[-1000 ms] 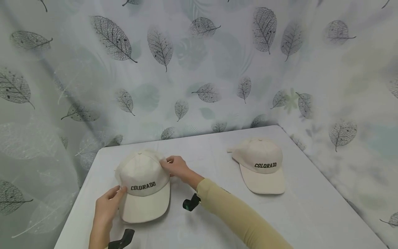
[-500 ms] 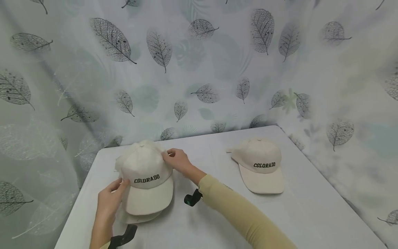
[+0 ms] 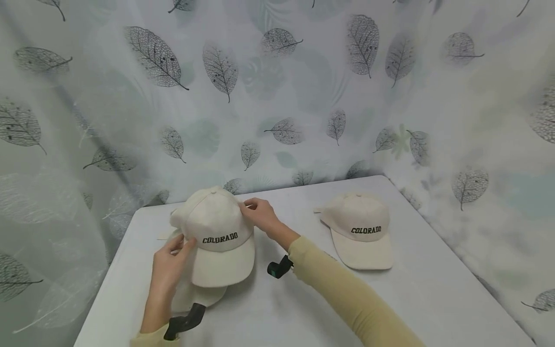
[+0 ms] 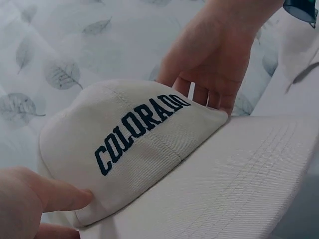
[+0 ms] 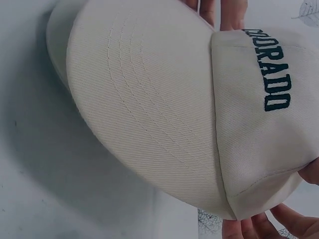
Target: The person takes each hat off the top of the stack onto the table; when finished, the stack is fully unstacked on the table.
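Between my two hands is a cream baseball cap (image 3: 218, 221) with dark COLORADO lettering, held above a second cream cap (image 3: 197, 298). Most of that lower cap is hidden; its brim shows below. My left hand (image 3: 168, 265) pinches the upper cap's side, its thumb on the front panel beside the lettering in the left wrist view. On the opposite side my right hand (image 3: 261, 215) grips the crown edge. The right wrist view shows its fingers (image 5: 259, 226) tucked under the rim. The held cap's brim (image 5: 144, 99) points toward me.
Another cream COLORADO cap (image 3: 362, 231) sits on the right of the white table (image 3: 299, 308), brim facing forward. A leaf-printed curtain (image 3: 277, 96) hangs behind the table and along its sides. Each wrist carries a small black camera mount (image 3: 186, 320).
Both hands have raised the upper cap off the lower one and carried it up and to the right. More of the lower cap's brim is exposed. The cap on the right stays in place.
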Available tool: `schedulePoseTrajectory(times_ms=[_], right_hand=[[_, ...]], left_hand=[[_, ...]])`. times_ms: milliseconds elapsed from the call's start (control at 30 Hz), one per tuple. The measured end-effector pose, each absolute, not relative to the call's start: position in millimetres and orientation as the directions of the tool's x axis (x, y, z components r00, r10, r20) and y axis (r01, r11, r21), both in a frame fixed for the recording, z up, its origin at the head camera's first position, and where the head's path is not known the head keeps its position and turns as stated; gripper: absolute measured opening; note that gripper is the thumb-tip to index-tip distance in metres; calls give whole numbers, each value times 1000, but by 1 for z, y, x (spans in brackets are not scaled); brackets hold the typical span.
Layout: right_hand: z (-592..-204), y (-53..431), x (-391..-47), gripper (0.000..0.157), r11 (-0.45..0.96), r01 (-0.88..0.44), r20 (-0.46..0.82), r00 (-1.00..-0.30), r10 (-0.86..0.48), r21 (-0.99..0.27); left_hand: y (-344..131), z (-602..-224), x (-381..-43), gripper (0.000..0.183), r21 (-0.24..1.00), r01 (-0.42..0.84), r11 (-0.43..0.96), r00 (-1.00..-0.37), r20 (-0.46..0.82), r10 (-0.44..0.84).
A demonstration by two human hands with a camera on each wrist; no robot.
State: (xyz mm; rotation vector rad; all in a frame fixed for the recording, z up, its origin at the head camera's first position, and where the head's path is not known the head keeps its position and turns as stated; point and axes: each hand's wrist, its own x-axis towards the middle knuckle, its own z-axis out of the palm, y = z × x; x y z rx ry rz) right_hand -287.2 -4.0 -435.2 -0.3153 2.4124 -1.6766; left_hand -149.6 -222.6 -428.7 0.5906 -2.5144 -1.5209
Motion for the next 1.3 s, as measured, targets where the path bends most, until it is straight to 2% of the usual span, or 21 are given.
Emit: schedulePoseTrajectory(times_ms=[267,733,1100,1300], right_hand=[[-426,28,-297,48,340,-56,-28,-971,-236,-939],[-441,101,-312,48,405,17,-57,-995,-87,-914],[-460,148,-316,50,432,135,-145,-989,11,-891],[-467,164,-315,49,467,149,-137,-989,61,-872]], left_hand=[[-194,-423,-165,69,846,-154,511,-940,33,-338],[-124,-448,-192,64,821,-54,568,-982,58,-178],[-85,-476,-215,66,841,-61,537,-996,-17,-86],[-67,-486,-222,66,845,-58,531,-997,-21,-75]])
